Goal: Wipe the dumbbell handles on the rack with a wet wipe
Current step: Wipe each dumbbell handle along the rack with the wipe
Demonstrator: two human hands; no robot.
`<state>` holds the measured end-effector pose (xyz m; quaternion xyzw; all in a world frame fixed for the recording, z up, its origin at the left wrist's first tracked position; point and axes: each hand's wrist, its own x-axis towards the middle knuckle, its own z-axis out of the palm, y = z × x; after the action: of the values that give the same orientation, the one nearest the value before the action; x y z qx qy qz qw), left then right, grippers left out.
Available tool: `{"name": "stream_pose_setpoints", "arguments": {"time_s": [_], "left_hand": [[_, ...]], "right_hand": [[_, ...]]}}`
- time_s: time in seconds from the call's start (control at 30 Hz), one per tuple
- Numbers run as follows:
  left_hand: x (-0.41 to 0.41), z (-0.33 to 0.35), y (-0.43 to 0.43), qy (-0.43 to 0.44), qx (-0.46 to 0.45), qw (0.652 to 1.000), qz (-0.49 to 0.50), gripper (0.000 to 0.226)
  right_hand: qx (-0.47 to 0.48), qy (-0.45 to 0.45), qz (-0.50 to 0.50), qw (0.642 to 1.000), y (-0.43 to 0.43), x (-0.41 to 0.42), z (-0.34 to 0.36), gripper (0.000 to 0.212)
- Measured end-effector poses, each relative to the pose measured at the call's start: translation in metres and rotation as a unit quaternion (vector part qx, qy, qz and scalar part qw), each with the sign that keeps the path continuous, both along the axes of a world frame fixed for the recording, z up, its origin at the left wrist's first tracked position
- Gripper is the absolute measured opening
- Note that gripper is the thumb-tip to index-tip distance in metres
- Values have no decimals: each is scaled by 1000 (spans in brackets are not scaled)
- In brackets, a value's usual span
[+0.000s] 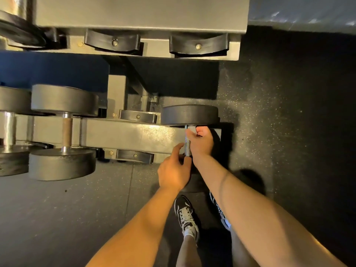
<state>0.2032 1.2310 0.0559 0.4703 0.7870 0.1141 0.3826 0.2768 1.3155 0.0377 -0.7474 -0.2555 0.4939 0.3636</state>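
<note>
A black dumbbell (189,114) rests at the right end of the lower rack shelf (131,134). Its knurled metal handle (187,146) shows between my two hands. My right hand (201,140) is wrapped round the upper part of the handle, and a bit of white wet wipe (192,129) peeks out above the fingers. My left hand (174,170) grips the dumbbell's near end, thumb up beside the handle; the near weight head is mostly hidden under it.
Another dumbbell (64,132) with a brownish handle sits to the left on the same shelf, with a chrome-handled one (8,130) at the frame edge. Empty black cradles (137,116) lie between. The upper shelf (142,14) overhangs. My shoes (185,213) stand on dark rubber floor.
</note>
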Motion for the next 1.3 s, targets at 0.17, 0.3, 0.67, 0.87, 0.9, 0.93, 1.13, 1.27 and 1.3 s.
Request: {"name": "stream_pose_setpoints", "arguments": {"time_s": [0.17,0.3,0.67,0.87,0.9,0.93,1.13,1.27,1.3], "left_hand": [[-2,-2,-2,-12,6,1000,0,46],[-2,1,-2,-30,-7,1000,5,44],[-6,-1,-6,-91,-10,996,13,65],[-10,-4,-9,-100,0,995,14,70],[-10,-1,-8,-100,0,995,18,67],[-9,2,-8,-100,0,995,23,62],[-10,4,-7,-105,14,994,29,49],[-11,1,-8,-114,22,993,31,48],[-12,0,-9,-115,23,993,31,47]], "right_hand": [[12,-12,-3,1000,2,-2,-2,17],[33,-58,56,996,-7,7,-6,10],[99,-62,118,986,-3,10,11,15],[73,-135,252,955,-17,23,1,24],[69,-137,267,951,-20,25,3,24],[65,-140,280,948,-23,26,4,23],[-13,-170,380,909,-37,34,3,20],[-49,-148,403,902,-39,40,9,18],[-42,-121,382,915,-39,41,12,19]]}}
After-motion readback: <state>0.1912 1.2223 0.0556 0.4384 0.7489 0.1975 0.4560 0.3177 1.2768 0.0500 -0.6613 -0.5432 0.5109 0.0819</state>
